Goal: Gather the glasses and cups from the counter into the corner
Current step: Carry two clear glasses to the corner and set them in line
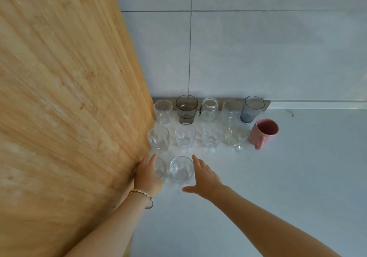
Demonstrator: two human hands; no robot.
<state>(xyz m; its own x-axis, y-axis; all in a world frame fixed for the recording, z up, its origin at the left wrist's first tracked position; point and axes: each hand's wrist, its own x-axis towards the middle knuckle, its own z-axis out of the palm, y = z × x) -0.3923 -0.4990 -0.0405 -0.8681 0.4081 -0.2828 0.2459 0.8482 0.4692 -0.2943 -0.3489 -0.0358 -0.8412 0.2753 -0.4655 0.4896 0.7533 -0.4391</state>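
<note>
Glassware: small glass [160, 168] and wide glass [181, 169], front row on bench [288, 177], near corner [156, 102] | left grip [148, 174] flat-fingered alongside small glass, right grip [205, 178] spread beside wide glass, neither holding | we judge both light, slick, brittle; we clasp the sides.

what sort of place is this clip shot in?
Most likely a home kitchen: a pale counter meets a tiled wall in a corner beside a wooden panel, with rows of clear glasses and a pink mug set out on it.
</note>
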